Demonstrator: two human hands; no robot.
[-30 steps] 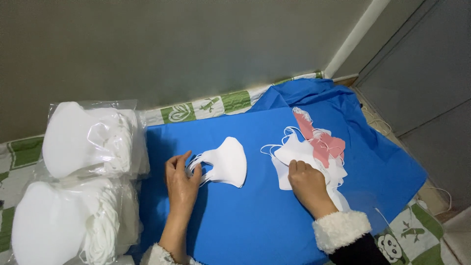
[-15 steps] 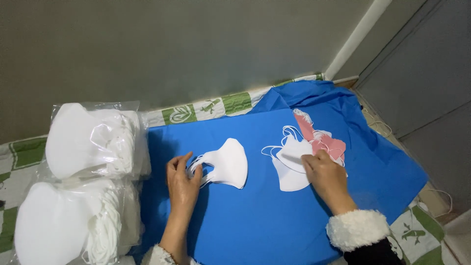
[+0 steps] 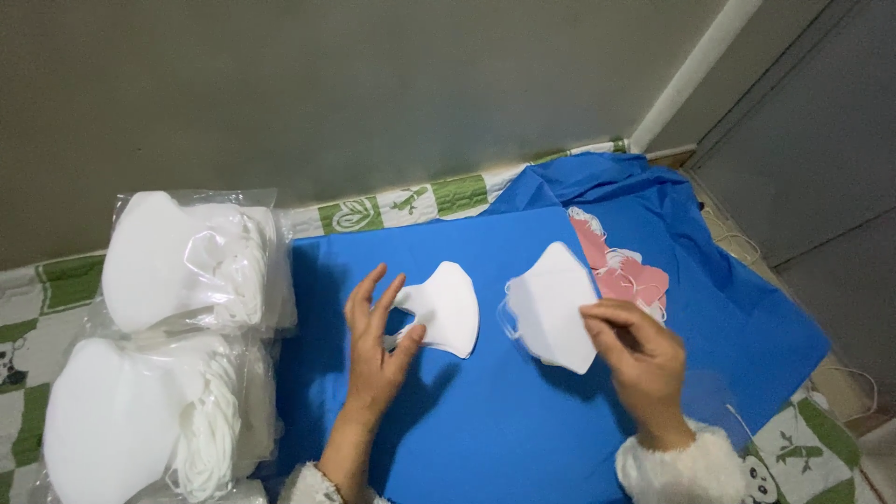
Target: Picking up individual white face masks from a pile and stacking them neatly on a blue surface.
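My left hand [image 3: 375, 345] rests on the blue cloth [image 3: 485, 420], fingers spread, thumb and fingertips touching the left edge and ear loops of a white face mask [image 3: 446, 319] lying flat. My right hand [image 3: 637, 359] pinches another white face mask [image 3: 553, 306] by its right edge and holds it lifted above the cloth, a little right of the first mask. Behind the lifted mask lies a small pile of pink and white masks [image 3: 623, 271] with loose ear loops.
Two clear plastic bags packed with white masks sit at the left, one upper [image 3: 191, 261] and one lower [image 3: 140, 420]. A green-and-white patterned mat [image 3: 401, 203] lies under the cloth. A grey wall [image 3: 373, 84] stands behind, and a grey door [image 3: 812, 140] at the right.
My right hand has picked a white mask off the pile at the right and brought it left toward the middle. My left hand stays on the flat mask.
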